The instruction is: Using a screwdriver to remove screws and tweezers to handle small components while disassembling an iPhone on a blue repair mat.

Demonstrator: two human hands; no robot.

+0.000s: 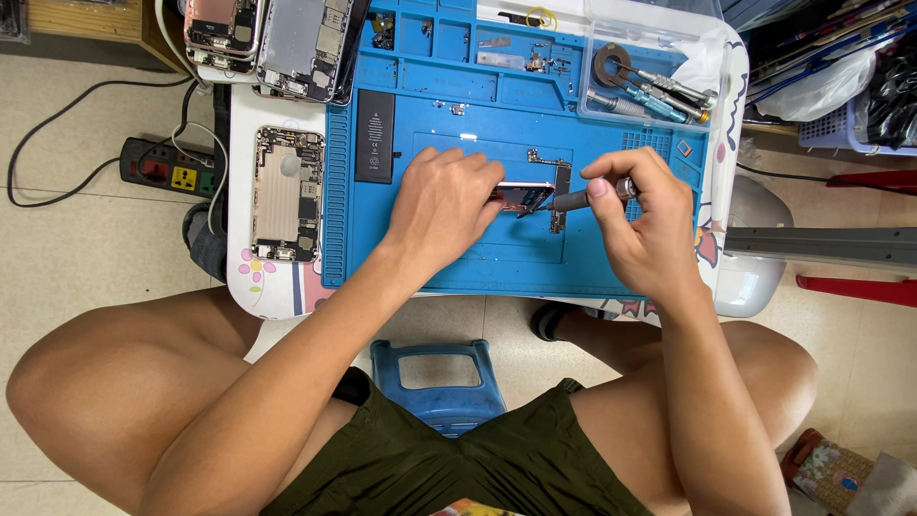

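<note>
Blue stool below — right hand holds screwdriver on phone.

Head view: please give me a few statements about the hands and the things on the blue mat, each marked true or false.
1. The left hand rests on a phone part on the blue mat. True.
2. The right hand holds a pair of scissors. False: it holds a screwdriver, tip pointing at the phone part.
3. A black battery lies on the mat near the left hand. True.
4. The clear tray at the mat's far right corner is empty. False: it holds screwdrivers and a ring-shaped part.
5. An opened phone shell lies off the mat on the white table. True.
</note>
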